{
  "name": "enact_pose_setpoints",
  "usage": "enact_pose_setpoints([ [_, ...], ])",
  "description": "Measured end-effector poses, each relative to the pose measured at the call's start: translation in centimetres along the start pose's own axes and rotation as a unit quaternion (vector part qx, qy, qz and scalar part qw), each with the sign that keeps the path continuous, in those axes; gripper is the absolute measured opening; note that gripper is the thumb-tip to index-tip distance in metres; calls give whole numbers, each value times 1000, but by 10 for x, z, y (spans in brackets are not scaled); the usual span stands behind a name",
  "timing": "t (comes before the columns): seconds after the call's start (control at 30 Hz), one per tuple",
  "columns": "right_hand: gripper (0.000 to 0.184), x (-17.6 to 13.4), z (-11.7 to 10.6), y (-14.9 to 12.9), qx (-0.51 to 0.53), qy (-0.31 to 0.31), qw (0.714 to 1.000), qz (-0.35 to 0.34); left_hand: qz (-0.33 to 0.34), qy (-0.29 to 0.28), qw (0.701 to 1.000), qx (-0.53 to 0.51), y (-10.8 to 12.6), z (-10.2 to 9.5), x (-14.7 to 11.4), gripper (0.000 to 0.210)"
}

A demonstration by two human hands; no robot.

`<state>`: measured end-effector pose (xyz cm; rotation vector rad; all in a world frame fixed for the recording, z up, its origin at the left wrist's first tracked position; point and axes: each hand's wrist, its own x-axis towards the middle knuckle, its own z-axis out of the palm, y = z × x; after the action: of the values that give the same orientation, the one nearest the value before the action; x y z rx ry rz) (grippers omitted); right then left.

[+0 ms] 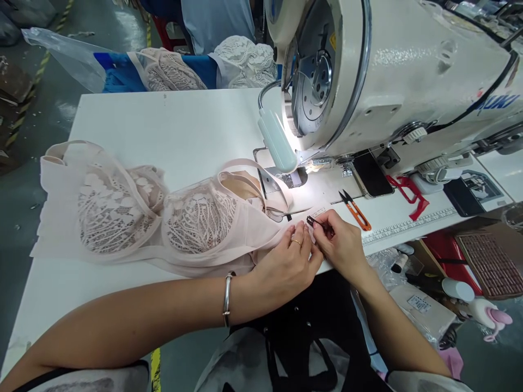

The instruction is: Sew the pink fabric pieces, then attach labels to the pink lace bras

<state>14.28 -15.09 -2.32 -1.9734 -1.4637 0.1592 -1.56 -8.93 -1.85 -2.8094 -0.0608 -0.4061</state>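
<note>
A pale pink lace bra [200, 223] lies stretched along the white table, its cups toward the left and its narrow band end toward the right. My left hand [286, 267] has its fingers bent together on that band end, gripping the fabric beside a ring-like strap loop. My right hand [339, 242] pinches a small black object [311, 220] between thumb and fingertips, close to the left fingertips; its kind is too small to make out. Orange-handled thread snips [355, 210] lie on the table just beyond the right hand, touched by neither hand.
A white sewing machine [400, 76] fills the upper right, with a lit lamp [278, 140] by its needle area. A phone [372, 173], red scissors [408, 193] and a printed ruler [408, 226] lie rightward. More lace bras [171, 69] rest beyond the table's far edge, near a seated person [218, 24].
</note>
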Motion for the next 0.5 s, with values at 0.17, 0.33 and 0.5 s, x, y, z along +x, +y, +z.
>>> enact_pose_setpoints([
  [0.17, 13, 2, 5, -1, -15, 14, 1000, 21, -1, -6, 1000, -2, 0, 0, -1, 36],
  [0.33, 14, -1, -1, 0, -6, -7, 1000, 0, -1, -10, 1000, -1, 0, -2, -1, 37],
  [0.5, 13, -6, -3, 2, -6, 18, 1000, -11, -1, -1, 1000, -5, 1, 1, -1, 37],
])
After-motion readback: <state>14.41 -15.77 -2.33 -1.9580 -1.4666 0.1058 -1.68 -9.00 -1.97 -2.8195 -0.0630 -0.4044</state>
